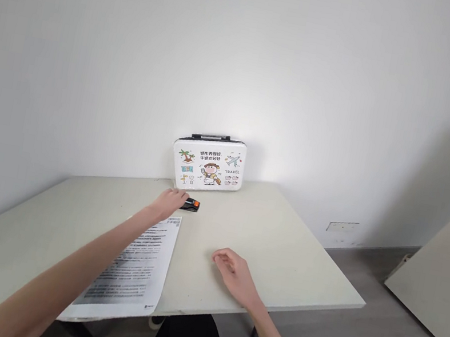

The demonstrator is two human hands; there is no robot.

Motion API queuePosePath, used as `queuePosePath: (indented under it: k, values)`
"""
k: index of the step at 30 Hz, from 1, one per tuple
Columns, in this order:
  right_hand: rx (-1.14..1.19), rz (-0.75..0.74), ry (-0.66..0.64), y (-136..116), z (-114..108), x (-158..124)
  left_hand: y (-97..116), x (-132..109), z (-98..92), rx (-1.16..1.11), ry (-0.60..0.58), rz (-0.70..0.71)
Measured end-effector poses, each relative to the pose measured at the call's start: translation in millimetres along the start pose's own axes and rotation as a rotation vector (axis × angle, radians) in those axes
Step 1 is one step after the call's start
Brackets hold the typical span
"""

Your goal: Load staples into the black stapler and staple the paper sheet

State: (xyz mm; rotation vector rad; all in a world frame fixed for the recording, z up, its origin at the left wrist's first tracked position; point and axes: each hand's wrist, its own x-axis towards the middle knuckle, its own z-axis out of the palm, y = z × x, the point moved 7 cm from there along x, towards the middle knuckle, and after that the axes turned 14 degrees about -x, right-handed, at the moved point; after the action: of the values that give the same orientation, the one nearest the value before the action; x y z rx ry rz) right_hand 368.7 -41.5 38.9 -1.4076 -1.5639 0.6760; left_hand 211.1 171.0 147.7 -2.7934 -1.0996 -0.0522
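My left hand [171,201] reaches over the table and is closed on a black stapler [190,204] with an orange end. The hand covers the stapler's left part. Just below it lies a stack of printed paper [148,259], partly hidden under my left forearm and reaching the table's front edge. My right hand [233,271] is held above the table to the right of the paper. Its fingers are loosely curled and nothing shows in them.
A white carrying case [208,167] with cartoon prints and a black handle stands upright at the back of the pale table [275,229], near the wall. A wall socket [342,226] is at right. Beyond the table's right edge, a white panel [445,277] stands on the grey floor.
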Motion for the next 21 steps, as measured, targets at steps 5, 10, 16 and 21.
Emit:
queuePosePath:
  k: [5,10,16,21]
  values:
    - [0.107,0.144,0.293,22.4,-9.6,-1.3,72.5,-23.0,-24.4,-0.047,0.012,0.170]
    - [0.196,0.283,0.498,34.7,-17.7,-7.6,141.0,-59.9,-5.4,-0.140,-0.021,0.277]
    - [0.097,0.182,0.378,28.2,-13.3,-0.7,167.1,-78.7,19.0,-0.303,-0.009,0.252]
    - [0.036,0.113,0.371,29.4,-12.7,2.1,122.0,-97.1,49.7,-0.634,0.097,0.092]
